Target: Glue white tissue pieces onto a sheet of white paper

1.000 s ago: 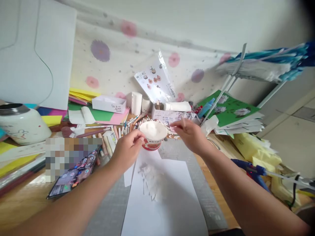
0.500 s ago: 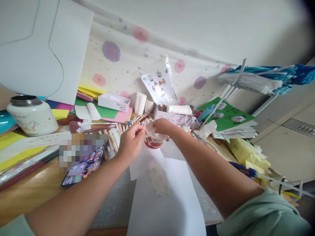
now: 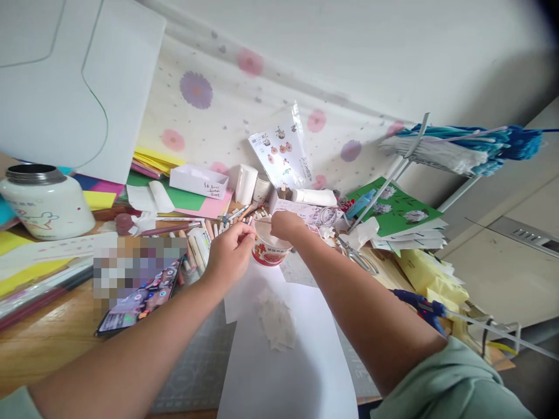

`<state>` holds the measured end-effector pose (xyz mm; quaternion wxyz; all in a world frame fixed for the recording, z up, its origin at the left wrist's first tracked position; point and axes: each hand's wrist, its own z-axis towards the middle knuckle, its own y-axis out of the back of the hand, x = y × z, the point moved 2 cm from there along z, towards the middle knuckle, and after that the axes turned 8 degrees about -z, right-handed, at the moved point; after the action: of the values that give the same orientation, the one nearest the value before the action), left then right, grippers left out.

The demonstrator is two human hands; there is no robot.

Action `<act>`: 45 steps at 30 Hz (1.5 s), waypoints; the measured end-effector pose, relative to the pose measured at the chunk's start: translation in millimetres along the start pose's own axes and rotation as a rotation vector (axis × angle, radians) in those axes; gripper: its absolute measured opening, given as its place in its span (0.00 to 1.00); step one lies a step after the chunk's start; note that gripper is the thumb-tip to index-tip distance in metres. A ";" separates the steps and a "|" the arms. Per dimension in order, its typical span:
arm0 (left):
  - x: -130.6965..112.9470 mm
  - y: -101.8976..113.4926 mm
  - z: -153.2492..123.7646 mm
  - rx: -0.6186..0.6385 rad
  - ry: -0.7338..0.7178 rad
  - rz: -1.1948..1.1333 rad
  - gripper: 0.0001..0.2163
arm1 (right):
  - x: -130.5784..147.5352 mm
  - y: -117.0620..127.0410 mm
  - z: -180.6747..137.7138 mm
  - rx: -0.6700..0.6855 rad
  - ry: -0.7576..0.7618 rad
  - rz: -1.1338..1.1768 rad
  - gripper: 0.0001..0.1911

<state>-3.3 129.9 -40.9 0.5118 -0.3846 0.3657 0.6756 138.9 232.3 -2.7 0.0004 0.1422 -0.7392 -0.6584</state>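
Note:
A red and white printed paper bowl [image 3: 269,254] stands behind the white sheets, tilted slightly. My left hand [image 3: 231,250] is closed, thumb and forefinger pinched at the bowl's left rim. My right hand [image 3: 289,226] curls over the right side, its fingers down inside the bowl; their tips, and anything between them, are hidden. Nearer to me, a small heap of thin, pale, ragged scraps [image 3: 277,321] lies on a white paper sheet [image 3: 292,378].
A phone [image 3: 144,299], partly blurred, and a white jar [image 3: 48,203] are on the left. Pens [image 3: 198,250] crowd beside my left hand. To the right are scissors [image 3: 357,256], a blue glue gun [image 3: 421,305] and a rack of pipe cleaners [image 3: 454,148].
The camera view has shifted slightly, so most things sit a little further left. Both hands stay at the bowl; my right fingers remain inside it.

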 end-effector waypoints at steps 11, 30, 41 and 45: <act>-10.2 -1.5 -0.3 0.065 -0.021 -0.133 0.11 | -38.3 22.1 -75.4 -0.147 0.155 0.641 0.07; -8.4 -35.2 -35.7 0.682 0.359 0.048 0.05 | -64.3 -80.0 -150.7 -0.082 0.140 1.557 0.17; -2.7 -41.5 -44.5 0.686 0.335 0.500 0.06 | -53.6 -75.0 -163.7 -0.304 0.399 1.205 0.12; -3.5 -43.1 -43.0 0.692 0.306 0.627 0.06 | -42.7 -84.8 -165.8 -0.471 0.494 1.066 0.08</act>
<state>45.6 99.2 -60.9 0.3218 -0.1582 0.7378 0.5719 228.7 72.1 -55.2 0.5301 -0.1017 -0.5219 -0.6606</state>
